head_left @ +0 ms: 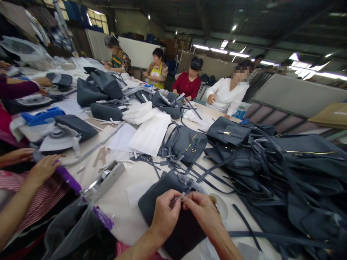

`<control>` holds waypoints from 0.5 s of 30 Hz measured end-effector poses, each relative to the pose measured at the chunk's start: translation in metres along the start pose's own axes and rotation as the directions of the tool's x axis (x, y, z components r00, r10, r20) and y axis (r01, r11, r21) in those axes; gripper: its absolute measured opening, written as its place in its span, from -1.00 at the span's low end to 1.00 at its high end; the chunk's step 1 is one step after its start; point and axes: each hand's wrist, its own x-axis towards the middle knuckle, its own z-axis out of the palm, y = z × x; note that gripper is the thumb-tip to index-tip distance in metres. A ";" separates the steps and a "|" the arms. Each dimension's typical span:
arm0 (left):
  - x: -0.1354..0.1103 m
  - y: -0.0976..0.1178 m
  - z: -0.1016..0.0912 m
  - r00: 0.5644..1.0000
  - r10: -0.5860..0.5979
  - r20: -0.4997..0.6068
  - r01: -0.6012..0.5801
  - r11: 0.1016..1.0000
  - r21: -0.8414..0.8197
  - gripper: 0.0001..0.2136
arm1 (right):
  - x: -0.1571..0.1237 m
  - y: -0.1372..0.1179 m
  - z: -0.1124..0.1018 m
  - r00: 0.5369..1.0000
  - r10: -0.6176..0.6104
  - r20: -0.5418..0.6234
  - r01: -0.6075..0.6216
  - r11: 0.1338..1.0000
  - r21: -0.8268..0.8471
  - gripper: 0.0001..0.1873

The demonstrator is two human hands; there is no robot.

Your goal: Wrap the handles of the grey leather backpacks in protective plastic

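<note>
A dark blue-grey bag (154,195) lies on the table edge in front of me, its lower part close to my body. Over its upper part, my left hand (166,213) pinches with thumb and forefinger. Right against it, my right hand (202,208) is closed in a pinch too. Between the fingertips is something small and pale, too hidden to name. Clear plastic wrap (188,180) bunches at the bag's top, just beyond my fingers. Behind my right hand a round whitish object (222,206) is partly covered.
Dark bags with straps (271,173) are heaped at right. Another bag (189,142) and white sheets (150,133) lie ahead. At left stand a metal tape dispenser (104,180) and a co-worker's hands (45,168). Several people sit across the table. A loose strap (245,225) lies near my right arm.
</note>
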 end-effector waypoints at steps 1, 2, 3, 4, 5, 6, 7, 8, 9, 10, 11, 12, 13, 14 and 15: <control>0.000 0.003 -0.002 0.996 -0.084 0.031 0.085 0.995 -0.046 -0.86 | -0.002 0.003 0.001 1.000 0.010 0.012 -0.011 0.999 0.050 -0.79; 0.000 0.006 -0.004 0.985 -0.158 0.071 0.164 0.983 -0.087 -0.86 | -0.004 0.005 0.002 0.999 0.026 0.018 -0.028 0.995 0.096 -0.83; -0.001 0.008 -0.007 0.971 -0.213 0.111 0.225 0.968 -0.115 -0.87 | -0.006 0.008 0.004 0.999 0.045 0.011 -0.046 0.990 0.134 -0.86; -0.002 0.010 -0.010 0.959 -0.244 0.142 0.262 0.956 -0.128 -0.87 | -0.008 0.011 0.006 0.998 0.059 -0.007 -0.057 0.985 0.163 -0.86; -0.002 0.012 -0.013 0.952 -0.259 0.162 0.281 0.951 -0.129 -0.86 | -0.010 0.014 0.008 0.997 0.067 -0.033 -0.059 0.981 0.186 -0.84; -0.003 0.014 -0.017 0.949 -0.261 0.175 0.284 0.951 -0.125 -0.86 | -0.011 0.016 0.011 0.996 0.067 -0.060 -0.053 0.977 0.207 -0.82; -0.004 0.016 -0.020 0.950 -0.256 0.181 0.280 0.952 -0.122 -0.85 | -0.013 0.017 0.015 0.995 0.061 -0.082 -0.041 0.973 0.227 -0.80; -0.005 0.017 -0.022 0.951 -0.248 0.182 0.272 0.954 -0.124 -0.85 | -0.014 0.019 0.018 0.994 0.054 -0.099 -0.028 0.968 0.248 -0.80; -0.006 0.018 -0.024 0.954 -0.241 0.178 0.266 0.955 -0.133 -0.85 | -0.015 0.020 0.022 0.992 0.051 -0.112 -0.018 0.962 0.273 -0.79; -0.007 0.019 -0.025 0.955 -0.244 0.169 0.269 0.952 -0.148 -0.85 | -0.016 0.021 0.025 0.991 0.052 -0.123 -0.013 0.953 0.302 -0.77; -0.007 0.020 -0.026 0.953 -0.257 0.159 0.283 0.944 -0.171 -0.86 | -0.016 0.021 0.029 0.990 0.057 -0.130 -0.011 0.943 0.333 -0.74; -0.008 0.020 -0.026 0.948 -0.278 0.152 0.305 0.931 -0.199 -0.86 | -0.017 0.022 0.032 0.989 0.065 -0.132 -0.012 0.931 0.366 -0.70; -0.008 0.020 -0.026 0.940 -0.304 0.153 0.333 0.914 -0.231 -0.87 | -0.017 0.023 0.035 0.989 0.075 -0.128 -0.018 0.916 0.400 -0.65; -0.008 0.020 -0.025 0.931 -0.329 0.159 0.361 0.895 -0.263 -0.88 | -0.017 0.024 0.038 0.989 0.085 -0.120 -0.025 0.900 0.436 -0.60; -0.008 0.020 -0.025 0.924 -0.344 0.165 0.379 0.878 -0.292 -0.88 | -0.016 0.024 0.040 0.990 0.091 -0.110 -0.029 0.882 0.471 -0.54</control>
